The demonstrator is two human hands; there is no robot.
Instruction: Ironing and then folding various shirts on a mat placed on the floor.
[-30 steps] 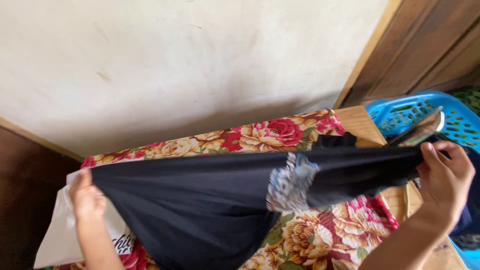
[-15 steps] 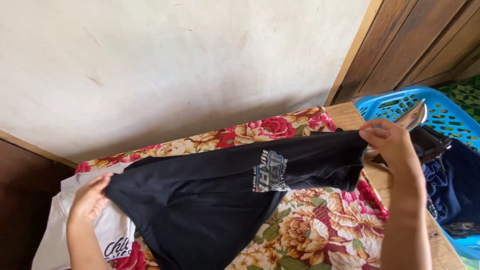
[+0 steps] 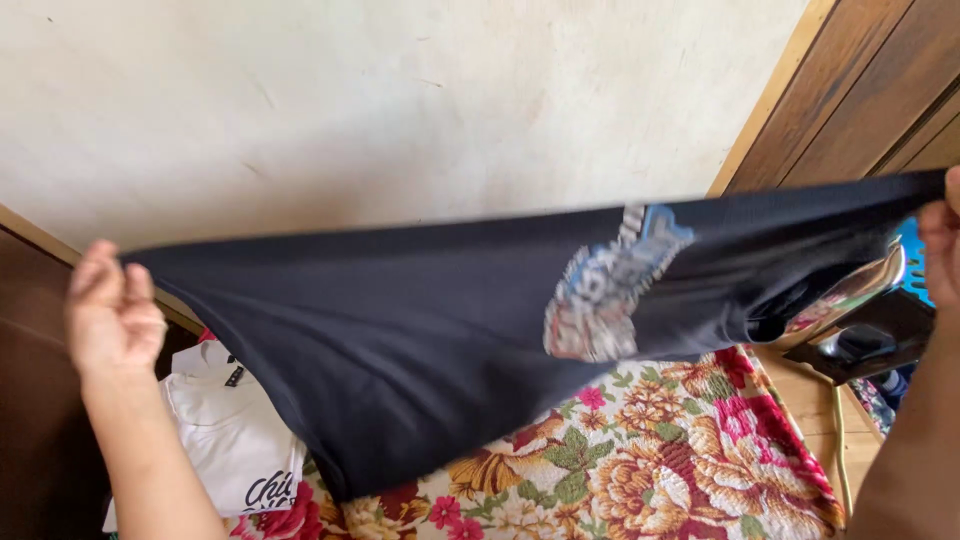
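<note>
Down low, a flowery blanket (image 3: 650, 470) covered the tabletop, with a white shirt (image 3: 225, 440) lying at its left end and an iron (image 3: 850, 325) resting at its right end. Above them, the left hand (image 3: 110, 320) and the right hand (image 3: 940, 235) each gripped one end of a black shirt (image 3: 400, 320), which was stretched tight in the air in front of the pale wall (image 3: 400, 100). The hanging right end was very near the iron, so it could have brushed it and burned, or knocked it over.
</note>
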